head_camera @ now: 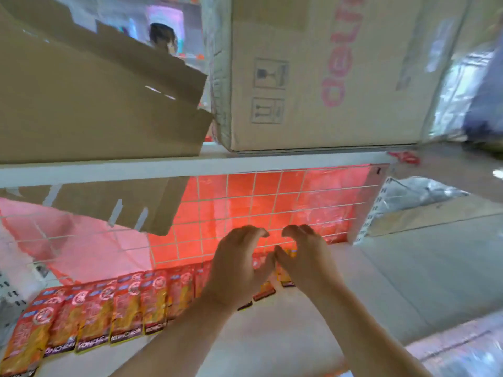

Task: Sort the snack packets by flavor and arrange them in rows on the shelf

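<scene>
Packets [128,303]: we see a row of red-and-orange snack packets lying overlapped on the shelf [272,344], running from the near left toward the far right, just in front of the wire grid [245,202].
Row end: the rightmost packets [265,291] lie under the two hands; a yellower one [285,280] shows below the right thumb.
Left hand [236,268]: over the right end of the row, palm down, fingers [253,231] curled clawlike toward the grid.
Right hand [304,257]: just beside the left, thumbs touching or nearly so, fingers [296,229] curled likewise.
Grasp: we cannot tell whether either hand's fingers are grasping a packet or only hooked over the far edges.
Upper board [190,165]: a white shelf board crosses above the grid.
Box [326,77]: a closed carton with pink lettering stands on the board, right.
Torn carton [95,104]: a ripped-open carton stands on the board, left.
</scene>
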Tool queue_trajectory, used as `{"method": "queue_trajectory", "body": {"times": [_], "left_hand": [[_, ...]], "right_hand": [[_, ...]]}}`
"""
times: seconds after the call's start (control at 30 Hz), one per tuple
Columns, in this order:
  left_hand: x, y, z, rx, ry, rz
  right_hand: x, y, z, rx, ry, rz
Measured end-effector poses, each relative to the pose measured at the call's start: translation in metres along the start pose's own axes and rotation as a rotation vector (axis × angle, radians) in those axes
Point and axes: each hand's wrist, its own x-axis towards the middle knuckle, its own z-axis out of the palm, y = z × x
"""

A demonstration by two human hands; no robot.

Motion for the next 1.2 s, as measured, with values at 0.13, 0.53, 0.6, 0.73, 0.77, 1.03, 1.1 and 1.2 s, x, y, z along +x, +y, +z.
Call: {"method": "queue_trajectory", "body": {"times": [0.13, 0.53, 0.6, 0.73, 0.77, 1.03, 1.1, 1.2], "left_hand": [[0.040, 0.080, 0.034, -0.076, -0.021, 0.138], [0.158, 0.354, 0.096, -0.005, -0.186, 0.362], [0.172, 0.381, 0.106, 0.022, -0.208, 0.345], [0.193, 0.422, 0.125, 0.038, -0.227, 0.310], [0.198, 0.428, 0.130, 0.033, -0.237, 0.293], [0.241, 0.442, 0.195, 0.084, -0.452, 0.190], [0.255, 0.444, 0.217, 0.108, -0.505, 0.182], [0.279, 0.448, 0.249, 0.189, -0.581, 0.234]], "right_hand": [[-0.018, 0.044, -0.094, 0.039, 0.203, 0.005], [-0.122, 0.177, -0.399, -0.144, 0.549, 0.023], [-0.135, 0.200, -0.431, -0.188, 0.541, 0.062], [-0.150, 0.240, -0.478, -0.223, 0.539, 0.123], [-0.151, 0.250, -0.486, -0.227, 0.536, 0.132], [-0.123, 0.321, -0.508, -0.275, 0.475, 0.201], [-0.108, 0.337, -0.509, -0.303, 0.451, 0.196], [-0.079, 0.361, -0.507, -0.350, 0.425, 0.177]]}}
